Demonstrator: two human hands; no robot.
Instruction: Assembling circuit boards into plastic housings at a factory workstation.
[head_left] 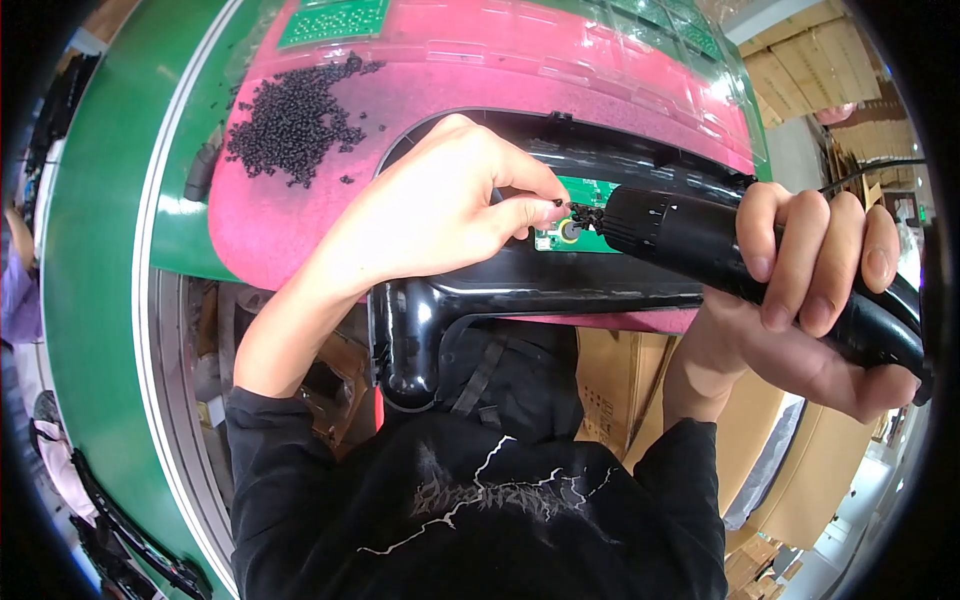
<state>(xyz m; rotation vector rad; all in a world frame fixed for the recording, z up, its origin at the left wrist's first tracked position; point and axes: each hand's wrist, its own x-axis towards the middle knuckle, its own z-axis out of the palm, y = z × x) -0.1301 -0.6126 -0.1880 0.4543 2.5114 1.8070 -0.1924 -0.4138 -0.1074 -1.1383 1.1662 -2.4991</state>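
Screw (558,203), small and black, pinched between thumb and forefinger of left hand (440,205) at driver tip. Right hand (810,290) wraps fully around matte black electric screwdriver (720,255). Best seat the screw squarely on the bit over green circuit board (590,215), inside glossy black housing (480,300) on pink foam pad (290,220).

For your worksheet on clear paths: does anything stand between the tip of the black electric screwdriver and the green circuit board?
Only the small black screw, pinched by the left hand at the electric screwdriver tip. Otherwise nothing visible blocks the green circuit board. The right hand grips the tool.
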